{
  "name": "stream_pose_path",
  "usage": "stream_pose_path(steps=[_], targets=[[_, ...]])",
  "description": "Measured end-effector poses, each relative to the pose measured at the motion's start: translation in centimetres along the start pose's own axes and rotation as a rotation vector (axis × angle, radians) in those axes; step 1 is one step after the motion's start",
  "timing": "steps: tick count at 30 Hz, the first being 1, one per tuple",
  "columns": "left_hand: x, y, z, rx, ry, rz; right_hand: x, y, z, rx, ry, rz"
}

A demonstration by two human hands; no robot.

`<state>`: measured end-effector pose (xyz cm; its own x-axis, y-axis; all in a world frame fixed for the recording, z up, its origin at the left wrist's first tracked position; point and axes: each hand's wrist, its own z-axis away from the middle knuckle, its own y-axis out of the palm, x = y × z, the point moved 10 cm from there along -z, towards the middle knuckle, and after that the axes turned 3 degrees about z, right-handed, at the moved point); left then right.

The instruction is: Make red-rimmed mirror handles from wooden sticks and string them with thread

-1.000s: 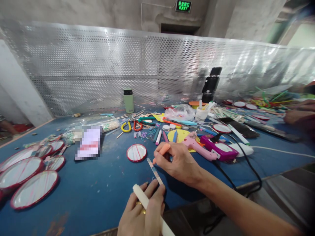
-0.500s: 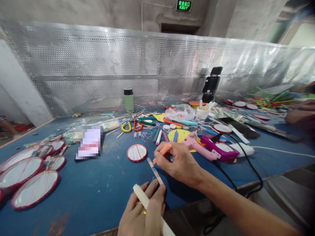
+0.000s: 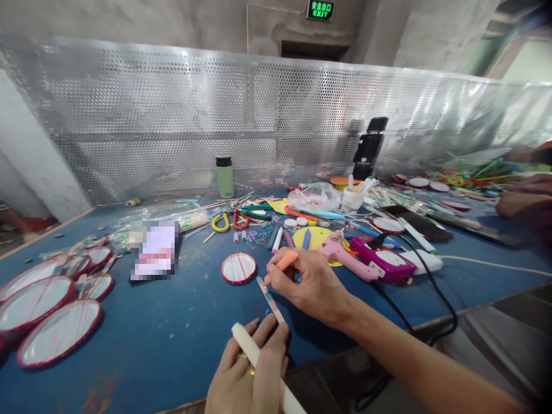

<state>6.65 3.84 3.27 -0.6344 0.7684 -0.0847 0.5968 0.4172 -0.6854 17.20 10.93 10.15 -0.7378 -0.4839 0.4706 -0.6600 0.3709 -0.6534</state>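
Gripping an orange marker [image 3: 282, 265], the right hand [image 3: 308, 284] colours a flat stick [image 3: 270, 299]; left hand [image 3: 250, 374] fingers clamp a white rod [image 3: 254, 356] and pin the stick.

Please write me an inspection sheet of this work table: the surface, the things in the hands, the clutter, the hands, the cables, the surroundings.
Surface: blue table, with small scuffs and specks.
Things in hand: orange marker tip on the flat stick; white rod lies across the left hand's fingers.
Clutter: red-rimmed discs, pink glue gun, scissors, green bottle, pens, clips.
Hands: right hand grips the marker; left hand presses the stick's near end.
Cables: black cable and white cable run to the right.
Surroundings: perforated metal screen, exit sign, another person's hands far right.
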Motion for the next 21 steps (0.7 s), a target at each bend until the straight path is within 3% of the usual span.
stream_pose_path(steps=[21], targets=[[-0.11, 0.38, -0.13, 0.088, 0.048, -0.072, -0.22, 0.47, -0.07, 0.030, 0.002, -0.004]])
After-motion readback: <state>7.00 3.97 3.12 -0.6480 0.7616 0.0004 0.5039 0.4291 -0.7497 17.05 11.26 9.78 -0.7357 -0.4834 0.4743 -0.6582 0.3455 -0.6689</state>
